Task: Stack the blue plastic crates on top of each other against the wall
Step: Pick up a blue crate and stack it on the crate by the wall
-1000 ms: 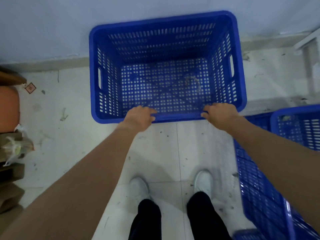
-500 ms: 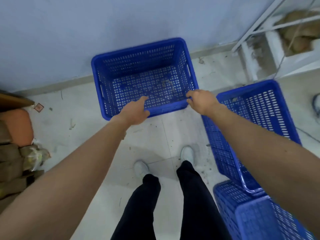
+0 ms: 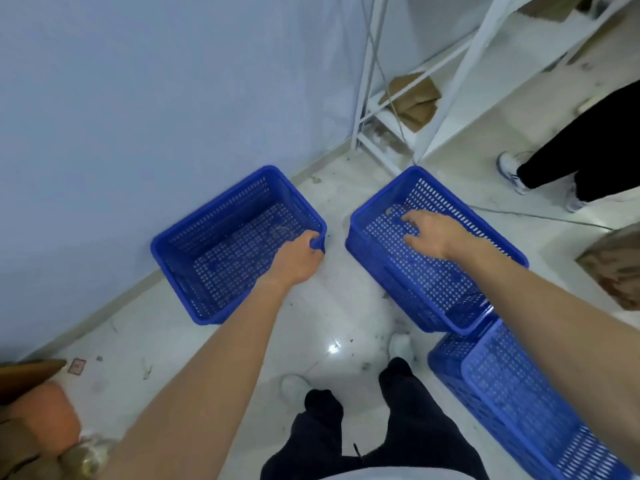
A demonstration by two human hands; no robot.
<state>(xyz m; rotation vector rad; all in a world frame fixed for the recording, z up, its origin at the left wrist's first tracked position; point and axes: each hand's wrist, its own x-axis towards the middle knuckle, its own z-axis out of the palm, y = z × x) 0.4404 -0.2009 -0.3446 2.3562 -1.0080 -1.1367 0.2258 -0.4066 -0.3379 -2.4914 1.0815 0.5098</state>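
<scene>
From your head camera, a white metal shelf rack point(image 3: 426, 98) fills the upper right of the frame, with cardboard point(image 3: 414, 98) on its low shelf. Another person's dark-trousered leg point(image 3: 585, 147) stands at the right edge, and brown bags point(image 3: 38, 427) crowd the lower left corner.

The first blue crate point(image 3: 194, 282) sits on the floor left of centre, its far long side along the wall point(image 3: 138, 98), long axis running from lower left to upper right, open side up. A second blue crate point(image 3: 367, 244) lies right of centre, near it but apart, resting on a third crate point(image 3: 519, 393) in the lower right.

Your left hand point(image 3: 298, 259) reaches forward, its grip clenched on the first crate's near right corner. Your right hand point(image 3: 429, 230) hangs over the second crate's opening, grip released, fingers spread.
</scene>
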